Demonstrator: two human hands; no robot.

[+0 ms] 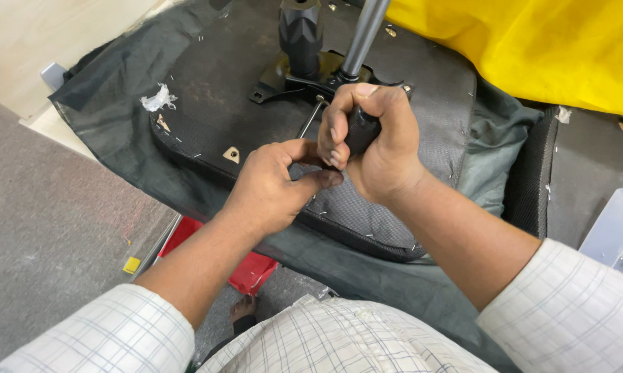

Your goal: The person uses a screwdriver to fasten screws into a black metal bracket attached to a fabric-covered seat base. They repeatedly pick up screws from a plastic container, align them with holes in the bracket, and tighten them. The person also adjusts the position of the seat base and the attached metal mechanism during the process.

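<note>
An upturned office chair seat (208, 76) fills most of the view from the head camera, its dark underside facing up and edged with loose black fabric held by small staples. A bright yellow cloth (532, 41) lies across the top right corner. At the seat's centre sits a black metal mounting plate (284, 81), with a black ribbed lever handle (300, 34) and a grey metal column (364, 31) rising from it.

Two bare forearms in white checked sleeves reach in from the bottom edge. The right hand (373, 138) is clenched around the black grip of a screwdriver (361, 130), held upright over the middle of the seat; its thin metal shaft slants up toward the mounting plate. The left hand (273, 186) sits just beside it, touching it, fingers curled, thumb stretched toward the right hand; whether it pinches anything cannot be told.

A red box (249, 273) shows below the seat's near edge. A crumpled white scrap (158, 99) lies on the fabric at upper left. A small yellow tag (131, 264) rests on the grey floor.
</note>
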